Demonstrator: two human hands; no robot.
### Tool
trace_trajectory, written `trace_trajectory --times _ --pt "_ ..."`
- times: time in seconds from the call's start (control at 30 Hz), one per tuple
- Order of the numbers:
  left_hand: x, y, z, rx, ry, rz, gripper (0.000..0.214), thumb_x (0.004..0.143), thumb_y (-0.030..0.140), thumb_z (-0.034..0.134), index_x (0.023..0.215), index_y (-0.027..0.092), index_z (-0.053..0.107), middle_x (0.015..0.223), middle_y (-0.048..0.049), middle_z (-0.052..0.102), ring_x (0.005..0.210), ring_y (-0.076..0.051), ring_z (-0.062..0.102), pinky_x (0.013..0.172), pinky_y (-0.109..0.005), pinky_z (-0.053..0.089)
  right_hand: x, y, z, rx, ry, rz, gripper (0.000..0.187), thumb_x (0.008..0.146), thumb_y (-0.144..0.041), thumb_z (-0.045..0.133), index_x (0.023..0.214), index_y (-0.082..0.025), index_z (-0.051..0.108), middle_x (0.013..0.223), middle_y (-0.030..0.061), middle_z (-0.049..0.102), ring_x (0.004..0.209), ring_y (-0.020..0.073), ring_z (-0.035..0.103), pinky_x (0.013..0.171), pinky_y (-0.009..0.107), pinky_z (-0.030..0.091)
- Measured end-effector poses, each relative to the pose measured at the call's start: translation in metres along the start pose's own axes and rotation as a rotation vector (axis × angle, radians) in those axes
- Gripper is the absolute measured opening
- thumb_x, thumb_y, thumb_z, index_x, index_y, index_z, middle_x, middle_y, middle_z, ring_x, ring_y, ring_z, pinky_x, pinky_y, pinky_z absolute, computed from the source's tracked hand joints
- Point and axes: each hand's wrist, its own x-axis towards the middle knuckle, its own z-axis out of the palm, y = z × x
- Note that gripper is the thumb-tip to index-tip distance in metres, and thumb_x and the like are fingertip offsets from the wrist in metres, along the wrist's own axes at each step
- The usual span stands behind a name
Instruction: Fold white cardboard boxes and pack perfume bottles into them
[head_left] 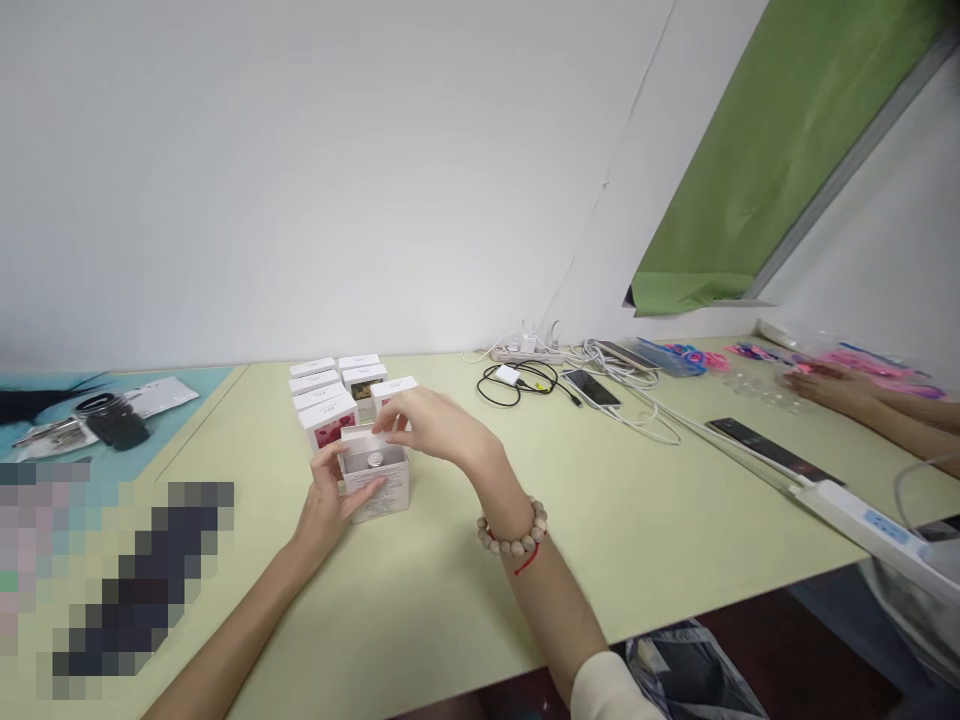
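Note:
A small white box (379, 483) stands open on the pale green table (637, 520), with a round silver-topped item (374, 459) showing inside. My left hand (330, 495) grips the box's left side, thumb and fingers wrapped round it. My right hand (431, 422) is above the box's top, fingers pinched on its rear flap. A bead bracelet (514, 535) and a red thread sit on my right wrist. Just behind stand several closed white boxes (334, 395) in rows, some with red or dark pictures on their fronts.
Another person's hand (821, 385) rests at the far right among pink and blue bands (862, 362). Phones (591, 387), cables, a power strip (529, 352) and a long white device (874, 525) lie to the right. A dark jar (116, 420) sits on a blue mat at left.

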Motion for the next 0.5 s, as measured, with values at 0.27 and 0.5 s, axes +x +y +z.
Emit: trace_trajectory --times 0.27,0.5 --pt "-0.0007 -0.0012 0.0021 -0.007 0.055 0.054 0.058 0.072 0.028 0.068 0.111 0.024 0.025 0.113 -0.0090 0.043 0.078 -0.011 0.057 0.054 -0.023 0.050 0.0057 -0.0058 0.0053 -0.103 0.023 0.026 0.017 0.071 -0.009 0.060 0.077 -0.020 0.072 0.075 0.0003 0.068 0.065 0.0098 0.057 0.055 0.020 0.034" --pt "-0.0002 -0.0013 0.0013 -0.027 0.014 0.025 0.055 0.075 0.029 0.064 0.113 0.025 0.024 0.116 -0.0089 0.042 0.078 -0.010 0.058 0.056 -0.025 0.053 0.0091 -0.0049 0.0102 -0.084 0.017 0.060 0.016 0.069 -0.009 0.061 0.075 -0.019 0.072 0.071 0.0000 0.068 0.065 0.0105 0.058 0.055 0.021 0.034"
